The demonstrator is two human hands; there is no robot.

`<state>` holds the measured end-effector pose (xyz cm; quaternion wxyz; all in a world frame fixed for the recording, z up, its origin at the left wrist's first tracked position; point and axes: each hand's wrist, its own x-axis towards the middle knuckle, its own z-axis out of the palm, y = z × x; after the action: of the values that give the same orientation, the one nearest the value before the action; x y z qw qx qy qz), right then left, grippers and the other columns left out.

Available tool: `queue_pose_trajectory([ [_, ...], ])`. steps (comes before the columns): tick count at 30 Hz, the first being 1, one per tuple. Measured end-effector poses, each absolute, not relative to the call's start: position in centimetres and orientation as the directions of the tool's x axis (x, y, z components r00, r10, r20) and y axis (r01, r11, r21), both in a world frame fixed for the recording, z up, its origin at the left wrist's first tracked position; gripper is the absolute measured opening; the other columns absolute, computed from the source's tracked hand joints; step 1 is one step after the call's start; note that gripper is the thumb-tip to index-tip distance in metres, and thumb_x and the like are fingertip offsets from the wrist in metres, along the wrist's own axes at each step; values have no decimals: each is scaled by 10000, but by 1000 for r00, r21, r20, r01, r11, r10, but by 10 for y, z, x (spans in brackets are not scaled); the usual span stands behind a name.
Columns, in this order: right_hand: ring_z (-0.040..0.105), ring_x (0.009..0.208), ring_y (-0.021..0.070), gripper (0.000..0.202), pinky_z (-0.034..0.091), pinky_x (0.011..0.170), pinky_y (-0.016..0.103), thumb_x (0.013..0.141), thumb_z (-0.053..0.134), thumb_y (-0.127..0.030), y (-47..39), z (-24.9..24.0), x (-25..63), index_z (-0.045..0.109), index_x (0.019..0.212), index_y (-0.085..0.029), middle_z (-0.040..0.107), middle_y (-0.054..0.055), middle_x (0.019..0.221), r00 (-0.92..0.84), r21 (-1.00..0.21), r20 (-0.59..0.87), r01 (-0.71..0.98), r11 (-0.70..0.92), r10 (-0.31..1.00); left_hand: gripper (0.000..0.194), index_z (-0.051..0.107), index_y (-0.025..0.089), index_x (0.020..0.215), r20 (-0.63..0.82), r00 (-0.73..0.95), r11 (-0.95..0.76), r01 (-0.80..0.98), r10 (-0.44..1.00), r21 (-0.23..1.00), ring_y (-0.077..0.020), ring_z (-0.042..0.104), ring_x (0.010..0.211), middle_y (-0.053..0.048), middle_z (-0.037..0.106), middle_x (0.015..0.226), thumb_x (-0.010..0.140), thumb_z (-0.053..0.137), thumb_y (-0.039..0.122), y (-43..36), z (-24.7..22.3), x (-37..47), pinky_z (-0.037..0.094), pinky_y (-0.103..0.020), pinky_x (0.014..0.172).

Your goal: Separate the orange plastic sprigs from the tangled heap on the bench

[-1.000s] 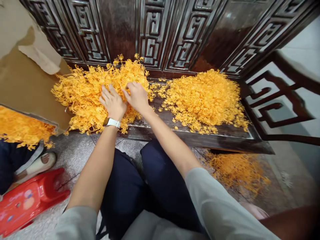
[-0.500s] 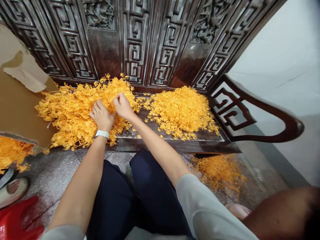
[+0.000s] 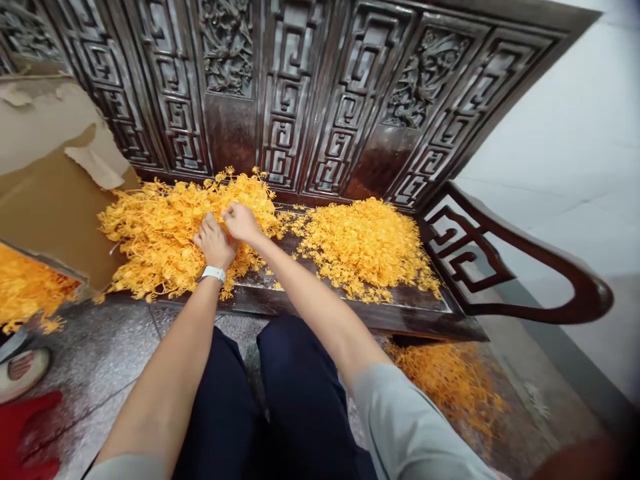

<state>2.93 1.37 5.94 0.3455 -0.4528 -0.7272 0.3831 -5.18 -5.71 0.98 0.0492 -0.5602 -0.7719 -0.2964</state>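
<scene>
On a dark wooden bench [image 3: 250,297] lies a large heap of yellow-orange plastic pieces with stems [image 3: 160,240]. My left hand [image 3: 215,244], with a white watch at the wrist, rests on the right part of this heap, its fingers bent against the pieces. Right beside it, my right hand [image 3: 241,222] is closed over the heap; what its fingers pinch is too small to make out. Farther right on the bench is a second pile of small loose yellow pieces [image 3: 365,247].
A torn cardboard box [image 3: 50,193] stands at the left, with more orange pieces by it. Behind the bench rises a carved wooden backrest [image 3: 230,133]; a curved armrest [image 3: 545,267] is at the right. Orange stems [image 3: 450,380] lie on the floor. A red object [image 3: 30,427] is lower left.
The view has shifted, so the bench sits lower in the picture. My right hand has moved left, closer to my left hand.
</scene>
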Motion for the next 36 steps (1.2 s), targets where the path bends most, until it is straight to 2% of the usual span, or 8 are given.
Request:
queue_pose_trajectory([
  [7,352,578,110,311,355,588,239,1050,512,-233,-13,71,69,381,768,-235,362,-74,643,-483,-983,68,118,142,873,880,330,89,1658,361,-453,229,824,815,517,-408,528,1449,-263,557,1588,901,684,364,-52,14,-48,396,-580,1158],
  [12,463,685,114,177,460,665,241,1036,562,-279,-30,111,104,476,886,-241,473,-28,801,-380,-923,328,-325,207,865,824,481,153,1596,299,-449,254,819,842,515,-425,526,1445,-236,550,1608,881,780,432,-52,13,-46,387,-584,1176],
  [18,573,718,111,331,494,645,262,960,721,-533,-46,162,158,530,996,-265,617,-4,882,-354,-890,429,-325,321,831,944,366,120,1660,357,-445,251,845,821,473,-487,372,1526,-300,367,1693,895,784,483,-58,19,-40,307,-629,1223],
  [22,542,644,100,242,471,586,264,921,756,-432,-64,129,189,618,1012,-256,639,-8,845,-223,-932,313,-260,253,923,905,388,116,1650,419,-423,226,867,803,443,-488,328,1535,-292,301,1723,928,746,528,-65,31,-35,304,-619,1223],
  [27,534,627,87,117,441,561,227,932,716,-238,-67,68,232,698,1048,-228,644,3,861,-156,-928,50,-374,-12,986,595,618,144,1435,375,-329,150,890,867,431,-447,500,1365,-238,608,1448,1007,659,555,-70,32,-36,354,-590,1156],
  [29,521,613,90,136,439,551,211,1048,537,-249,-51,56,244,663,1012,-214,612,12,836,-64,-833,-175,-523,-182,983,473,672,152,1303,371,-290,119,899,882,421,-424,551,1283,-211,675,1312,1033,631,540,-68,28,-37,371,-578,1119],
  [32,517,605,129,529,452,523,223,1143,109,-335,-26,51,244,590,960,-215,548,31,783,42,-698,-423,-652,-296,905,360,690,179,1129,405,-220,49,918,888,392,-407,577,1218,-188,702,1219,1056,608,522,-65,22,-32,378,-566,1076],
  [36,448,570,124,460,414,506,223,1138,221,-390,-20,51,202,622,1016,-200,499,-2,725,-62,-711,-332,-639,-293,941,298,665,203,996,486,-176,-42,913,856,405,-393,599,1158,-177,715,1146,1080,577,475,-61,20,-20,378,-562,1022],
])
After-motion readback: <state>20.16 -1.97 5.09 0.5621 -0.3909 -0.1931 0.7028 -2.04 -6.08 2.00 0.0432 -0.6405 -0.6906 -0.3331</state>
